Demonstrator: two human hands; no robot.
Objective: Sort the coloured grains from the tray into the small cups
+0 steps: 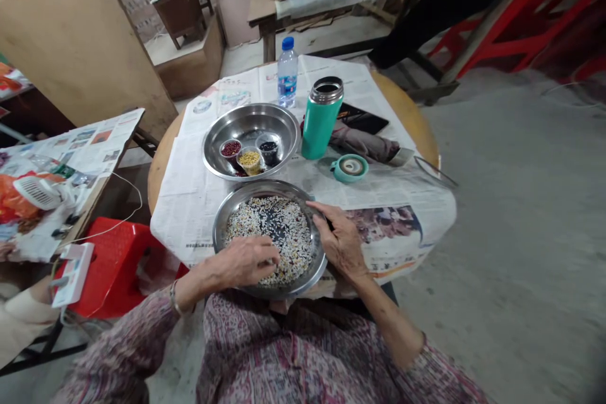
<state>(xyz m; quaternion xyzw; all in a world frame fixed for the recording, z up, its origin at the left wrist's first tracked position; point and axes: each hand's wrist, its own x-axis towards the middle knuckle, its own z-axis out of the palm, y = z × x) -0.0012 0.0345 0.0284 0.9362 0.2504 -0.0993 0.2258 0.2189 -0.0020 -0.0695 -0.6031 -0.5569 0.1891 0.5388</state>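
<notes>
A round metal basin (222,237) holds a layer of mixed grains (288,227), mostly white with black, yellow and reddish bits. Over its near left part is my left hand (249,259), its fingers curled down to the grains. Whatever is between those fingertips is hidden. My right hand (341,240) grips the right rim of the basin. Just behind stands a second metal basin (213,139) with three clear cups inside: one of red beans (231,149), one of yellow grains (249,160) and one of black beans (268,148).
Newspaper (180,202) covers the round table. Behind the basins are a water bottle (287,72) and an uncapped green thermos (322,117); its lid (350,167) lies nearby. A red stool (113,265) and a power strip (74,274) are at left, beside another person's sleeve (23,322).
</notes>
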